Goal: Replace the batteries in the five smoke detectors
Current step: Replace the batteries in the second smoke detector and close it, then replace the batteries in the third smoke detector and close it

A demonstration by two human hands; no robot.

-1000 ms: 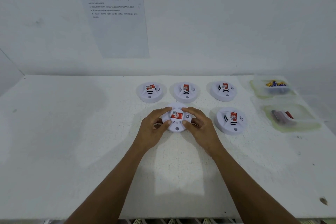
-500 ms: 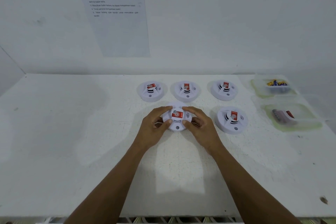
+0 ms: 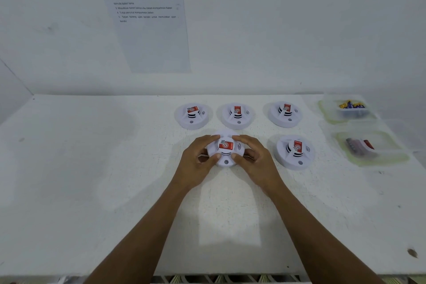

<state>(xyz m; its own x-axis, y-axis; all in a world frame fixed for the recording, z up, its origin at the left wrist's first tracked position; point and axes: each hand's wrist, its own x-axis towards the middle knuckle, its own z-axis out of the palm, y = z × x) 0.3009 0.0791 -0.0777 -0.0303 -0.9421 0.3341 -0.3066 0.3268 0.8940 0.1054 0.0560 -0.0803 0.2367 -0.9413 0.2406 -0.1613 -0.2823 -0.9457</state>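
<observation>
Several round white smoke detectors with red labels lie on the white table (image 3: 92,191). My left hand (image 3: 196,163) and my right hand (image 3: 255,161) grip the nearest detector (image 3: 226,150) from both sides, thumbs on its near edge. A second detector (image 3: 295,152) lies just to the right of it. Three more form a back row: the left detector (image 3: 192,115), the middle detector (image 3: 237,114) and the right detector (image 3: 285,113).
At the right edge stand two clear tubs: the far tub (image 3: 348,109) holds yellow and blue batteries, the near tub (image 3: 371,147) holds dark and red batteries. A printed instruction sheet (image 3: 145,16) hangs on the back wall.
Both hands stay clamped on the nearest detector; its red label has turned slightly. The view has shifted a little.
</observation>
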